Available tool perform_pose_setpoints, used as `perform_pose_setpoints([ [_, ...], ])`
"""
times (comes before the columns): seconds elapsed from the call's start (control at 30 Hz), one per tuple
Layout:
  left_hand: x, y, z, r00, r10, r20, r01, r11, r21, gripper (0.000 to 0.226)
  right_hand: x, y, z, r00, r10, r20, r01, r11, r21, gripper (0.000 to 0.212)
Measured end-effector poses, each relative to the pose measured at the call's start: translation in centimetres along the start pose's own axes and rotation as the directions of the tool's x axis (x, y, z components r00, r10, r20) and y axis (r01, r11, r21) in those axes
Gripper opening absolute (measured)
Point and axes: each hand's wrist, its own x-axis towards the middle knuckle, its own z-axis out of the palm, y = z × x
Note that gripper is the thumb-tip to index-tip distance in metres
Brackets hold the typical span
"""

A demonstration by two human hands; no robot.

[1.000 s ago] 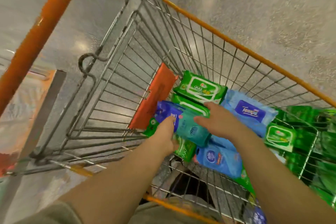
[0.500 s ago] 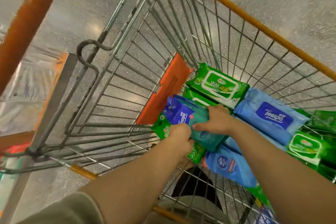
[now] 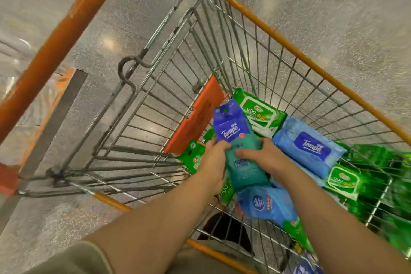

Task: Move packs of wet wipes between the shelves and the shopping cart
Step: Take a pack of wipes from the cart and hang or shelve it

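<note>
Inside the wire shopping cart both my hands hold two small wipe packs together: a dark blue Tempo pack and a teal 999 pack stacked end to end. My left hand grips their left edge. My right hand grips them from the right, fingers curled over the teal pack. The pair is raised above the other packs in the cart: a green 999 pack, a light blue Tempo pack and a blue pack lower down.
An orange seat flap leans on the cart's left wall. More green packs fill the cart's right side. An orange shelf upright crosses the upper left above a grey speckled floor. Orange rim bars edge the cart.
Both hands closed on the dark blue and teal packs and lifted them off the pile; the dark blue pack now stands up higher against the cart wall.
</note>
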Motion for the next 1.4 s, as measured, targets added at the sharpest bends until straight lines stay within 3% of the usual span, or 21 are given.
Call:
perform_pose_setpoints([
  [0.07,-1.5,1.1,0.5,0.993,0.084,0.085,-0.084,0.996,-0.008,0.053,-2.2,-0.8,-0.2,1.0,-0.016,0.002,0.016,0.981,0.192,0.029],
  [0.13,-2.4,2.0,0.8,0.981,0.096,0.168,-0.098,0.995,0.0,0.093,-4.2,-1.8,-0.1,1.0,-0.019,-0.006,0.02,0.95,0.311,0.085],
  [0.17,-3.2,2.6,1.0,0.97,0.076,0.232,-0.086,0.996,0.031,0.104,-5.3,-2.2,-0.1,0.999,-0.031,-0.035,0.042,0.929,0.367,0.101],
  [0.23,-5.4,3.8,1.2,0.94,0.041,0.339,-0.089,0.988,0.128,0.104,-7.8,-3.3,0.0,0.992,-0.078,-0.095,0.112,0.896,0.431,0.107],
  [0.3,-8.2,5.2,1.1,0.899,0.055,0.434,-0.132,0.98,0.15,0.088,-10.5,-4.4,0.4,0.981,-0.109,-0.161,0.172,0.87,0.461,0.105],
  [0.4,-11.8,6.5,0.4,0.823,0.045,0.566,-0.175,0.968,0.178,0.041,-14.3,-5.5,1.2,0.948,-0.184,-0.259,0.291,0.831,0.474,0.097],
  [0.6,-18.7,8.0,-0.8,0.714,0.056,0.698,-0.316,0.915,0.25,0.044,-22.9,-7.0,3.5,0.875,-0.248,-0.415,0.458,0.698,0.55,0.084],
  [0.8,-26.3,7.5,-1.1,0.558,-0.026,0.829,-0.447,0.833,0.327,0.036,-32.0,-6.1,4.9,0.797,-0.217,-0.563,0.577,0.55,0.604,0.032],
  [0.93,-30.8,5.5,-1.1,0.449,-0.121,0.885,-0.538,0.754,0.376,0.022,-36.8,-4.1,5.7,0.726,-0.154,-0.67,0.653,0.46,0.602,0.055],
  [1.2,-37.7,-1.8,-0.7,0.315,-0.284,0.906,-0.671,0.609,0.424,0.036,-46.2,3.1,6.3,0.563,-0.051,-0.825,0.809,0.235,0.538,0.061],
  [1.33,-41.1,-7.0,-0.5,0.205,-0.378,0.903,-0.731,0.554,0.398,0.076,-51.0,8.1,6.6,0.507,-0.02,-0.862,0.853,0.157,0.498,0.059],
  [1.4,-42.8,-10.1,-0.7,0.163,-0.419,0.893,-0.754,0.531,0.387,0.076,-53.5,11.0,6.8,0.461,0.008,-0.888,0.878,0.146,0.457,0.057],
])
